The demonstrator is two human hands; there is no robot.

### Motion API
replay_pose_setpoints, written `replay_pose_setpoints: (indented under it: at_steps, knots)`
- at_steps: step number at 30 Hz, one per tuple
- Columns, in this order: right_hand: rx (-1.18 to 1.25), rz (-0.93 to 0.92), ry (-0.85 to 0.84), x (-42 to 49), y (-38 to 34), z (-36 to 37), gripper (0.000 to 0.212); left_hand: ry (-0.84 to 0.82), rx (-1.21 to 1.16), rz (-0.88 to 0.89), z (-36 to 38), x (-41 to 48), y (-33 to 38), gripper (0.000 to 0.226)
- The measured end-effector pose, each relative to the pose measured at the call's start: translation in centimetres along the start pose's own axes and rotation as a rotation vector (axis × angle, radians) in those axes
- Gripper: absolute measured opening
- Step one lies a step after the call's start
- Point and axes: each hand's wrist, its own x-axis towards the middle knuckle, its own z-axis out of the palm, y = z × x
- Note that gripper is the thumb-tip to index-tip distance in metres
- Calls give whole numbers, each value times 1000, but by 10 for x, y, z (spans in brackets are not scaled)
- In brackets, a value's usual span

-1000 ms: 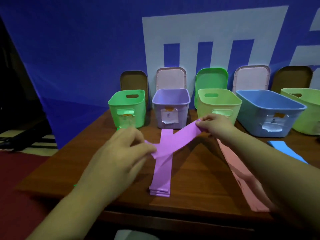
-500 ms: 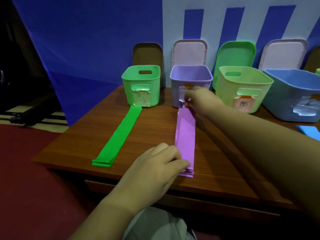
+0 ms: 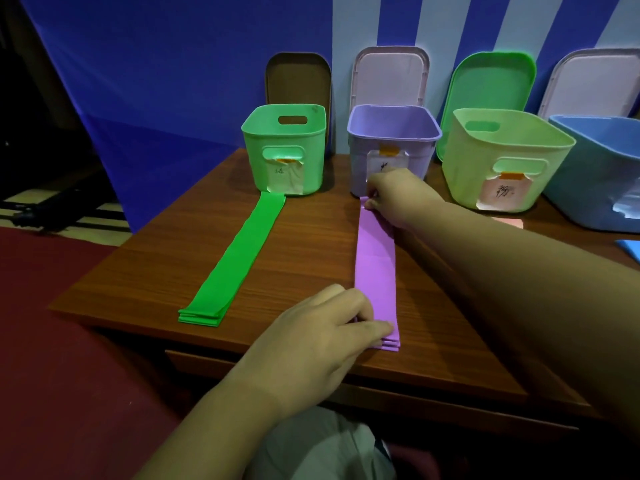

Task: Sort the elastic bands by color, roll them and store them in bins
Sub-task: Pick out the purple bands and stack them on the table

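A stack of purple elastic bands [image 3: 375, 268] lies flat on the wooden table [image 3: 304, 244], running from the purple bin [image 3: 393, 143] toward the front edge. My left hand [image 3: 322, 337] pinches the near end of the top purple band. My right hand [image 3: 394, 195] pinches its far end, just in front of the purple bin. A stack of green bands [image 3: 235, 261] lies in a strip in front of the green bin [image 3: 285, 150].
A light green bin [image 3: 502, 157] and a blue bin [image 3: 602, 171] stand to the right. Lids lean against the blue backdrop behind the bins. A pink band end [image 3: 509, 222] and a blue band [image 3: 630, 247] show at the right. The table's front edge is close to me.
The purple band that I held up crosswise a second ago now lies straight on the purple stack. My view has swung left, bringing the green bands into sight.
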Motion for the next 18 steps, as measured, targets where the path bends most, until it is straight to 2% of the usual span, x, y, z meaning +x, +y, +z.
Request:
replay_pose_setpoints:
  at_steps: [8, 18]
  knots:
    - [-3, -1, 32, 1, 10, -6, 19, -15, 30, 7, 1, -3, 0, 37]
    - [6, 14, 37, -6, 11, -5, 23, -8, 46, 17, 3, -3, 0, 37]
